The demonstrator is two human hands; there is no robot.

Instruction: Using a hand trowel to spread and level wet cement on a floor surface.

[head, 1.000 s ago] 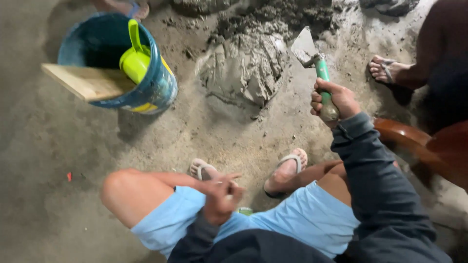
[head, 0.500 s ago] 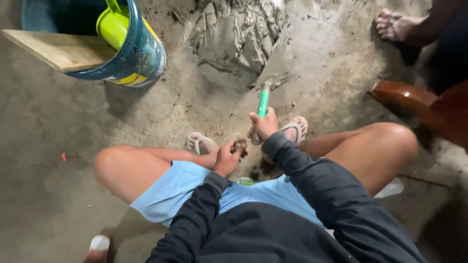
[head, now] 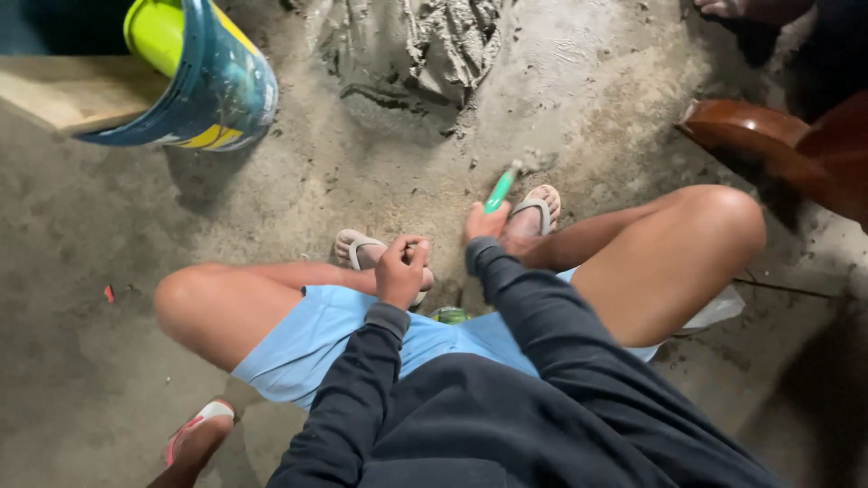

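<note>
Blurring trowel (head: 503,187) blade beyond hands (head: 485,221).

We're on a rough building site, masonry work: bare concrete floor (head: 108,380) w/ grit and wet smears, a heap of grey mortar (head: 425,45) well beyond our fingers (head: 405,253), a paint-stained blue bucket (head: 217,90) far up-left of them, and a trowel (head: 503,186) at the fingertips.

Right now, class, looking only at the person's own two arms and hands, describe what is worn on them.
Both arms are in long, dark navy sleeves of a soft sweatshirt-like top, each ending in a ribbed cuff at the wrist. The left hand and right hand are bare: no gloves. No watch, ring or marking is visible on either.
</note>
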